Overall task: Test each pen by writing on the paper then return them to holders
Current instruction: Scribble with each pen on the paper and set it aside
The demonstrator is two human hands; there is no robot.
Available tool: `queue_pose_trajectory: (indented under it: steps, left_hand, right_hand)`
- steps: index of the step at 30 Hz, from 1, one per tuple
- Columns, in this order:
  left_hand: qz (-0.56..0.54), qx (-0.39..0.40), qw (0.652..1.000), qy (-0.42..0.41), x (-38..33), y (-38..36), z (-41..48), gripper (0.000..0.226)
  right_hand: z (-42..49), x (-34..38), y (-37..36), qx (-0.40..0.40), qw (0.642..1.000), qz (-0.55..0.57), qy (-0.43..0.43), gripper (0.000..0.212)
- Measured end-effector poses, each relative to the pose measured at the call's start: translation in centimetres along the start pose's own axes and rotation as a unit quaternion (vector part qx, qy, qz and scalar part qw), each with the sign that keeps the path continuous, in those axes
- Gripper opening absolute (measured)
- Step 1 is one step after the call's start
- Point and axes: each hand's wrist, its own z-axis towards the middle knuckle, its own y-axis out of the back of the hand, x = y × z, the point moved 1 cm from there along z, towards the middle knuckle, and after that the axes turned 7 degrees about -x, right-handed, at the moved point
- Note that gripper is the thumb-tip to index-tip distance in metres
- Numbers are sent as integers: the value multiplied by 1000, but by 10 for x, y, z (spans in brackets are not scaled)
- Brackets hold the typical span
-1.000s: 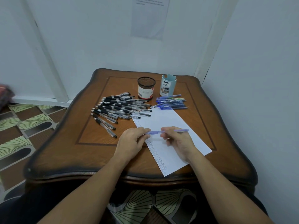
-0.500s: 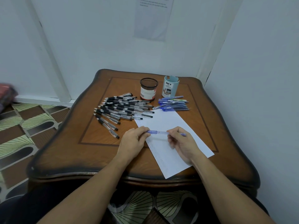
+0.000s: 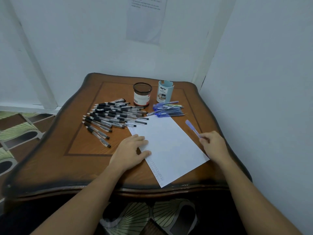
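Note:
A white sheet of paper lies on the wooden table, with small pen marks along its left edge. My left hand rests flat on the paper's left edge, fingers straight. My right hand is off the paper's right side and pinches a blue pen that points up and away. Several black pens lie in a pile left of the paper. Several blue pens lie behind it. A black mesh holder and a light blue holder stand at the back.
White walls close in behind and on the right of the table. A patterned tile floor lies to the left. The table's near edge runs just in front of my forearms.
Both hands held the blue pen over the paper. My left hand let go and settled flat on the paper, while my right hand carried the pen out to the right.

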Motion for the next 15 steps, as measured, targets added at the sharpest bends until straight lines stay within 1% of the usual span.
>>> queue_pose_trajectory:
  steps: [1, 3, 6, 10, 13, 15]
  left_hand:
    - [14, 12, 1000, 4, 0, 0, 0, 66]
    - [22, 26, 999, 12, 0, 0, 0, 72]
    - [19, 16, 1000, 15, 1, 0, 1, 67]
    - [3, 13, 1000, 22, 2, -1, 1, 74]
    - [31, 11, 999, 27, 0, 0, 0, 91]
    - [55, 8, 998, 36, -1, 1, -2, 95]
  right_hand:
    - [2, -11, 5, -31, 999, -8, -19, 25]
    - [5, -31, 11, -64, 996, -15, -59, 27]
    - [5, -51, 15, -78, 991, -26, -101, 29]
    - [7, -66, 8, -76, 991, -34, -109, 31]
    - [8, -72, 5, -81, 991, -37, -104, 35]
    - [9, -74, 4, -85, 991, -45, -96, 36]
